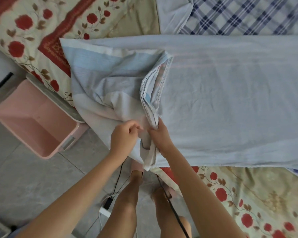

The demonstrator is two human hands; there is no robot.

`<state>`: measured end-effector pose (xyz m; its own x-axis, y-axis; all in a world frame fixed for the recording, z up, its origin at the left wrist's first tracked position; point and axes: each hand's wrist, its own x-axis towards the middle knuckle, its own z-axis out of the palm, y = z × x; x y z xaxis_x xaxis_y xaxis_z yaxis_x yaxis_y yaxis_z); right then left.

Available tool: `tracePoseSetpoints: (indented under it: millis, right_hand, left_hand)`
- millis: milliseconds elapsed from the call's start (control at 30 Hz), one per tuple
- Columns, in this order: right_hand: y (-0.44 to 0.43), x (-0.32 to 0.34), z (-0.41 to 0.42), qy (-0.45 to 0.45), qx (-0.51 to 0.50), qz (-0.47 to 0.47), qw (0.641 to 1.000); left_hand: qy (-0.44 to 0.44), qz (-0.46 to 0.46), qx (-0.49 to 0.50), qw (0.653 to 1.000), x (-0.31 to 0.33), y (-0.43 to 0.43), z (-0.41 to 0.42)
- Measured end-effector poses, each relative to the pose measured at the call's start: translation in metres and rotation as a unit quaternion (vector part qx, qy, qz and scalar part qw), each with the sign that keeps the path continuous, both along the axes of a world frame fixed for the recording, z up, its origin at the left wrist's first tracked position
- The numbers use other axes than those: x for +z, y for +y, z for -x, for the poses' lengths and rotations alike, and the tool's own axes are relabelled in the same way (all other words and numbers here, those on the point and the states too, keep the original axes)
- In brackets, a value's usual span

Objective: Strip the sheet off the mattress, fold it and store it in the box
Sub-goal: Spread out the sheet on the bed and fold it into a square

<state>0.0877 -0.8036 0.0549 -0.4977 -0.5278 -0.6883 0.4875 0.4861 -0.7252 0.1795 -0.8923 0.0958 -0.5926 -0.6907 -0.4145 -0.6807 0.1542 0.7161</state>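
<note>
Sheet (222, 100): pale blue, thin, lightly creased; faint pink stripes near the folded end, lace-like scalloped trim along one edge. Lies folded into a long band across the mattress (248, 203), running from centre-left off the right side of view. Left end bunched and doubled back, showing lighter blue and white panels.

Mattress cover: cream w/ red roses and dark red border, visible above-left and below-right of the sheet. Blue-and-white plaid fabric (248, 16) top right, beyond the sheet.

R hand (159, 134): fingers closed around the gathered trimmed edge, several layers pinched together at the near edge of the bed. A tail of cloth hangs below the grip.

L hand (123, 138): just beside the right, thumb and fingertips curled in on a fold of the same sheet; looks like a light pinch, though exact contact is hard to read.

Pink plastic box (33, 122): open, on the tiled floor (24, 177) left of the bed, corner touching or tucked under the mattress edge. Well apart from the hands.

Dark cables (117, 182) and a white adapter on floor near the person's legs.
</note>
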Motion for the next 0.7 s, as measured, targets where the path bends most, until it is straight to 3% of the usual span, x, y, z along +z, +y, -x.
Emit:
tracePoseSetpoints:
  millis: [67, 133, 267, 367, 433, 533, 600, 700]
  right_hand:
    - [-0.001, 0.0, -0.009, 0.094, 0.052, -0.01, 0.994]
    - [-0.004, 0.003, -0.015, 0.179, 0.13, -0.031, 0.975]
    - [-0.011, 0.004, -0.025, 0.298, 0.27, -0.072, 0.913]
    - [-0.012, 0.0, -0.021, 0.342, 0.308, -0.087, 0.883]
    - [-0.009, 0.001, -0.016, 0.364, 0.32, -0.076, 0.872]
    - [0.003, -0.001, 0.001, 0.349, 0.338, -0.058, 0.872]
    - [0.019, 0.0, 0.013, 0.271, 0.32, -0.053, 0.906]
    - [0.054, 0.008, 0.056, 0.147, 0.196, -0.054, 0.968]
  left_hand:
    - [-0.024, 0.082, -0.012, 0.996, -0.003, -0.025, 0.03]
    - [-0.1, 0.1, -0.074, 0.987, -0.016, -0.046, 0.073]
    - [-0.207, -0.01, -0.14, 0.968, -0.051, -0.056, 0.145]
    - [-0.285, 0.126, -0.279, 0.908, -0.082, -0.048, 0.166]
    - [-0.274, 0.234, -0.304, 0.882, -0.092, -0.048, 0.172]
    - [-0.217, 0.242, -0.258, 0.91, -0.093, -0.066, 0.187]
    - [-0.193, 0.17, -0.207, 0.944, -0.083, -0.079, 0.194]
    - [-0.127, 0.07, -0.084, 0.986, -0.044, -0.091, 0.223]
